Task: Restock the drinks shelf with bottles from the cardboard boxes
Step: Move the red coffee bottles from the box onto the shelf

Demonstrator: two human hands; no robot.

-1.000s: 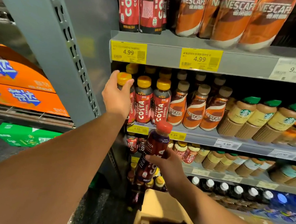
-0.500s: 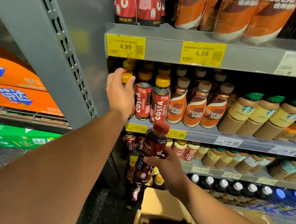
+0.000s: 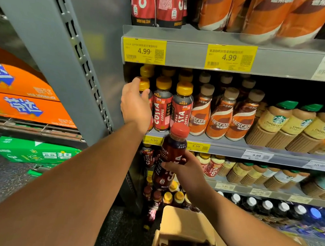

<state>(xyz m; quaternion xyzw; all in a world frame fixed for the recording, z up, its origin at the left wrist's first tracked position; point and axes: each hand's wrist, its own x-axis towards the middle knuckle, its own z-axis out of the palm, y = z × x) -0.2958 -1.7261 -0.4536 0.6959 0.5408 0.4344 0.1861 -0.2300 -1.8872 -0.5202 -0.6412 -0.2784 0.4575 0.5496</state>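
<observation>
Left hand (image 3: 135, 105): raised to the far-left end of the middle drinks shelf (image 3: 233, 146), fingers and thumb curled round the neck of a yellow-capped Costa bottle (image 3: 144, 85) standing in the front row. Right hand (image 3: 186, 170): lower, in front of the shelf edge, gripping a red-capped Costa bottle (image 3: 173, 148) by its body, slightly tilted, cap uppermost. Cardboard box (image 3: 185, 224): open, below the right forearm, dark bottles inside. Same shelf, rightward: two more yellow-capped Costa bottles (image 3: 182, 107), Nescafé bottles (image 3: 221, 115), green-capped Starbucks bottles (image 3: 273, 124). Yellow 4.99 price tag (image 3: 144, 51) on the shelf edge above.
</observation>
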